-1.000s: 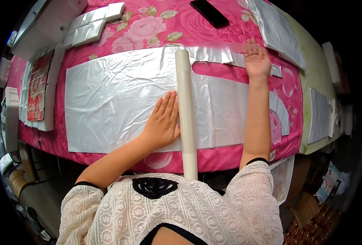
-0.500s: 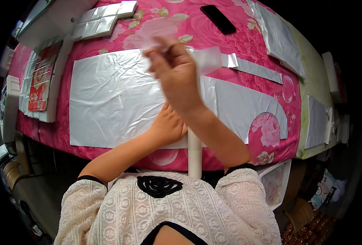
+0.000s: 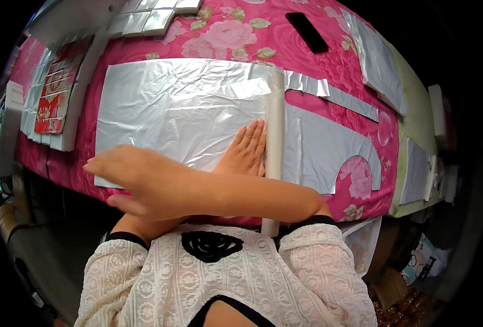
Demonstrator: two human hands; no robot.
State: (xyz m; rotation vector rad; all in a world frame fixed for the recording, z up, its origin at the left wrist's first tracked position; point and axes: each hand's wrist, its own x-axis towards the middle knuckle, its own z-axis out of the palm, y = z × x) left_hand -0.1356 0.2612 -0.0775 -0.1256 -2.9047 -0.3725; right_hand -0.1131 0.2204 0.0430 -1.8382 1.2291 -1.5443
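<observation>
My left hand point(image 3: 244, 147) lies flat on a silvery plastic bag point(image 3: 138, 120), its fingers stretched out along the edge of a long pale tube point(image 3: 274, 120). The tube lies across the bag from the far side to my lap. My right arm crosses over the left forearm. At its end, my right hand point(image 3: 135, 177) hovers above the bag's near left corner, fingers extended and thumb apart, with nothing seen in it. A shiny rectangular patch point(image 3: 251, 88) shows on the bag just left of the tube. Right of the tube, the bag has a rounded cutout and a narrow strip point(image 3: 353, 103).
A black phone point(image 3: 307, 32) lies at the far right on the pink floral tablecloth point(image 3: 225, 35). Red packaging point(image 3: 59, 92) rests on a white stack at the left. Folded silvery packs point(image 3: 149, 23) sit at the far left. More silvery sheets point(image 3: 375, 60) lie at the right.
My right hand has swung from above the tube's far end to the near left and no longer holds the translucent film. My left hand has slid slightly away from me and right.
</observation>
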